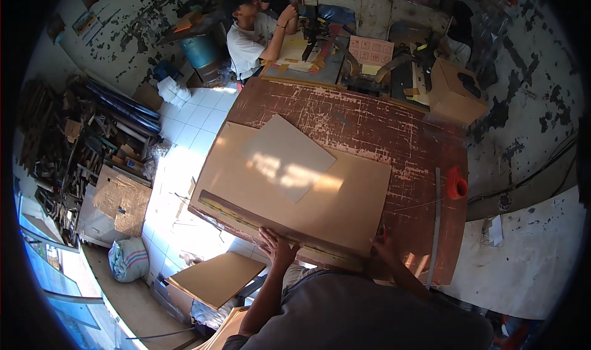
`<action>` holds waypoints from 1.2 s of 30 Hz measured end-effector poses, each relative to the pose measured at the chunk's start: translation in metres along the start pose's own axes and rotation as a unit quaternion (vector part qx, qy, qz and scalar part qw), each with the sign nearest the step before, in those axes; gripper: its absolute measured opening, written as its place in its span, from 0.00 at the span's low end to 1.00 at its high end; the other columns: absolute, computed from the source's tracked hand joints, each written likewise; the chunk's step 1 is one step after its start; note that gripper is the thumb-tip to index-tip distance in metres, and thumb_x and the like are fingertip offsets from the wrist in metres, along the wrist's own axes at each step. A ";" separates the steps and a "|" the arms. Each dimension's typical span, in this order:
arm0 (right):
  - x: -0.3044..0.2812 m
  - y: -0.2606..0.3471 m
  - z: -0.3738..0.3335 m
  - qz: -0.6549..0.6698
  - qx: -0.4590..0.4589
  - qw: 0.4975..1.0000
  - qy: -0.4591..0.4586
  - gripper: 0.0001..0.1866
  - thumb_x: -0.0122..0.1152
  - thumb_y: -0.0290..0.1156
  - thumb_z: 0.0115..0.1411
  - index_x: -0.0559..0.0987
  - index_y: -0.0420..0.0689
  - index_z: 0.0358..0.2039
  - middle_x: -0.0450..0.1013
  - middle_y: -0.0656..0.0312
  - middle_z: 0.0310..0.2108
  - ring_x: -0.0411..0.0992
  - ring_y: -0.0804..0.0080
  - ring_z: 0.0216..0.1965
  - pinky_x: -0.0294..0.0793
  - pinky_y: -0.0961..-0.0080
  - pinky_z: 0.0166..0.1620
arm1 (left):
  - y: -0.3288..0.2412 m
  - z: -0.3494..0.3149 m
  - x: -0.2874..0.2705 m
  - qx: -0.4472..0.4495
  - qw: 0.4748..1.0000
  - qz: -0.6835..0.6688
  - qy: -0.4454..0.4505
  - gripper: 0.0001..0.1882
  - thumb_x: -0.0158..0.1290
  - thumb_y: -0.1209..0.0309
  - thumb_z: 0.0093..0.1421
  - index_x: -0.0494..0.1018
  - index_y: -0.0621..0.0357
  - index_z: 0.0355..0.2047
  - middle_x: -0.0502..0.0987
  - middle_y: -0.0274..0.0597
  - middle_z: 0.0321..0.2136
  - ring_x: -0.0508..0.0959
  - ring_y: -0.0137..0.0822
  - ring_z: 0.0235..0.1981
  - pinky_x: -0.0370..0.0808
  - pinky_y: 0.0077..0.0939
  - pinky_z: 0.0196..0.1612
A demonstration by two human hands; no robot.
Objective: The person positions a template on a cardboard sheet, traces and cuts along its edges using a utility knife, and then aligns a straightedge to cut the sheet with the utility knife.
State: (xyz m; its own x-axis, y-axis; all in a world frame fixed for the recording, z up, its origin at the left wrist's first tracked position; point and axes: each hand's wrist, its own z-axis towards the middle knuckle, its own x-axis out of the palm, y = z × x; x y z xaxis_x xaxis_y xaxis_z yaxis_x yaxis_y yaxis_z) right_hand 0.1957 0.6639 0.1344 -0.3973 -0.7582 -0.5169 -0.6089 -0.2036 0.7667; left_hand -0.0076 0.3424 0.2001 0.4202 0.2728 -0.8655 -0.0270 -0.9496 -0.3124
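A large brown board (345,208) lies on the worn reddish-brown table (406,128), with a smaller grey sheet (292,150) resting askew on top of it. Along the board's near edge runs a long dark straight bar (231,209). My left hand (277,246) presses on the bar near its middle, fingers spread. By the board's near right corner, my right hand (383,250) is closed around a small thing with a red part (385,234); its kind is too small to make out.
A long thin metal strip (436,227) and a red, hollow round object (455,184) lie at the table's right. Loose brown sheets (218,276) are at lower left. Across the table, a person (246,45) works at a machine near a cardboard box (455,91).
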 end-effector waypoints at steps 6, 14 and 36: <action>0.006 0.011 0.001 0.030 -0.015 0.999 -0.040 0.14 0.67 0.38 0.61 0.76 0.40 0.35 0.71 0.64 0.23 0.71 0.75 0.20 0.72 0.73 0.21 | -0.001 0.002 0.001 0.009 1.000 0.000 0.006 0.77 0.67 0.37 0.45 0.30 0.82 0.69 0.26 0.73 0.71 0.27 0.65 0.74 0.40 0.77 0.66; 0.008 0.031 -0.007 0.070 -0.033 0.997 -0.018 0.17 0.63 0.35 0.65 0.70 0.40 0.47 0.68 0.64 0.21 0.69 0.73 0.14 0.70 0.72 0.16 | 0.011 0.007 0.014 0.012 1.000 0.014 0.003 0.78 0.67 0.36 0.45 0.27 0.82 0.68 0.26 0.74 0.71 0.26 0.64 0.74 0.38 0.77 0.67; -0.003 0.038 -0.021 0.156 0.052 0.986 0.006 0.15 0.63 0.35 0.65 0.72 0.41 0.46 0.69 0.65 0.27 0.68 0.75 0.19 0.68 0.72 0.19 | 0.009 0.003 0.009 0.017 1.000 0.003 -0.006 0.77 0.66 0.37 0.47 0.26 0.80 0.69 0.25 0.71 0.72 0.26 0.62 0.74 0.38 0.75 0.68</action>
State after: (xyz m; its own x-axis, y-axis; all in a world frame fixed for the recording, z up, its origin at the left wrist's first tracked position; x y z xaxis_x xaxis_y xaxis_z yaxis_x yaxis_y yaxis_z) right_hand 0.1887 0.6453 0.1730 -0.5685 -0.7817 -0.2565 -0.5250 0.1047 0.8447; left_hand -0.0062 0.3368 0.1882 0.4090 0.2699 -0.8717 -0.0598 -0.9453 -0.3207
